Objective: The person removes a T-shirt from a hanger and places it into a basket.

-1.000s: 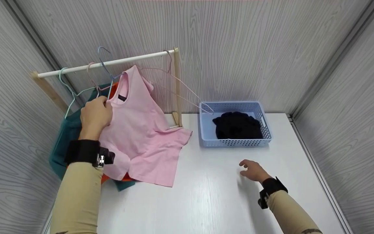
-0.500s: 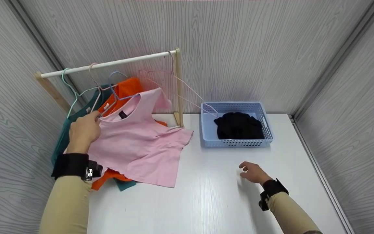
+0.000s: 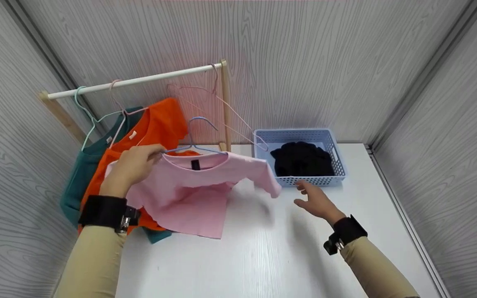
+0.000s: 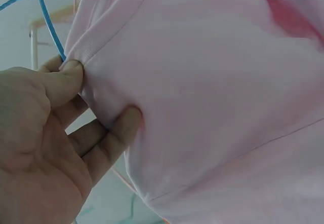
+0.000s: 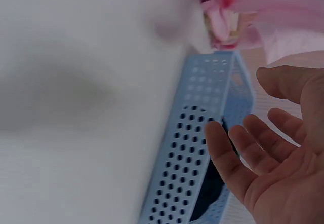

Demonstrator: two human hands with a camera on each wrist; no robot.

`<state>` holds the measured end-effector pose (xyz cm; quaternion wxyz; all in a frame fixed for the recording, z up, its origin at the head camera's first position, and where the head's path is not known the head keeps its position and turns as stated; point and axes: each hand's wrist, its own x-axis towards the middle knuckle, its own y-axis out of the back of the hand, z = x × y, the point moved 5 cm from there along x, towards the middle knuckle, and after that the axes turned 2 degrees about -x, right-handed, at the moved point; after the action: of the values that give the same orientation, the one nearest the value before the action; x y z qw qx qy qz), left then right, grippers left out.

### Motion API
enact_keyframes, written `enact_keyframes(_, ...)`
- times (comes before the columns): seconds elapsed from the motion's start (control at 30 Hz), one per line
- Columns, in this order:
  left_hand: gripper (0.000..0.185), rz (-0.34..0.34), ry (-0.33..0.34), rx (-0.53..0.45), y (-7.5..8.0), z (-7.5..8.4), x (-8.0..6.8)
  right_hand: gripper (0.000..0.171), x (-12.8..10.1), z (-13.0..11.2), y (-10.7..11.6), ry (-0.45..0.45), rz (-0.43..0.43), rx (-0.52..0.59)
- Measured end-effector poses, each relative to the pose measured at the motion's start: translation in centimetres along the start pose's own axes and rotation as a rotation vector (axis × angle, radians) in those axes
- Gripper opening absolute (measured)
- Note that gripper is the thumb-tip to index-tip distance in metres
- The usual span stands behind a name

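My left hand (image 3: 133, 167) pinches the shoulder of a pink T-shirt (image 3: 197, 182) on a blue wire hanger (image 3: 195, 136), held off the rail over the white table (image 3: 263, 256). In the left wrist view the thumb and fingers (image 4: 71, 82) pinch the pink T-shirt (image 4: 217, 92) at the collar seam beside the blue wire hanger (image 4: 48, 24). My right hand (image 3: 315, 200) hovers open, palm up, just right of the shirt's sleeve and in front of the blue basket (image 3: 304, 180). The right wrist view shows the open right hand (image 5: 268, 163) beside the blue basket (image 5: 197, 148).
A white rail (image 3: 135, 80) on wooden posts carries an orange shirt (image 3: 155, 120), a teal shirt (image 3: 81, 169) and an empty pink hanger (image 3: 230, 111). A black garment (image 3: 302, 159) lies in the basket. Grey panel walls close in on three sides.
My left hand has lifted the pink shirt and hanger off the rail and carried it right and down. My right hand has risen from the table and moved toward the sleeve.
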<state>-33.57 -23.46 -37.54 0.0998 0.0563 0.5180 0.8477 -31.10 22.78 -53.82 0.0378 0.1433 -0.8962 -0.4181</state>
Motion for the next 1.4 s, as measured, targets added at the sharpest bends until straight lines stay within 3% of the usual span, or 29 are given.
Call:
enact_keyframes(0.23,0.029,-0.046,-0.060,-0.053,-3.2,3.8,1.7,0.063,0.0,-4.7,4.0,0.107,0.058,0.023)
enact_keyframes(0.43,0.024,-0.059,-0.108,-0.068,-5.2,6.2,2.7,0.041,-1.3,-6.6,6.2,0.195,0.165,-0.002)
enact_keyframes(0.63,0.018,-0.008,-0.222,-0.064,-6.6,8.6,4.0,0.020,-2.4,-8.3,8.6,0.150,0.093,-0.015)
enact_keyframes(0.83,0.023,-0.043,-0.233,-0.126,-8.1,10.7,4.8,0.017,-2.9,-9.4,11.2,0.129,0.247,-0.196)
enact_keyframes(1.1,0.023,-0.095,-0.245,-0.099,-10.0,12.4,4.8,0.016,-2.2,-8.6,9.9,0.152,0.378,-0.282)
enact_keyframes(1.23,0.023,-0.080,-0.257,-0.071,-10.5,13.0,4.4,0.012,-2.0,-7.9,9.4,0.156,0.458,-0.294)
enact_keyframes(1.4,0.023,-0.025,-0.354,-0.063,-10.5,14.9,4.1,0.012,-1.7,-7.9,8.7,0.164,0.502,-0.280)
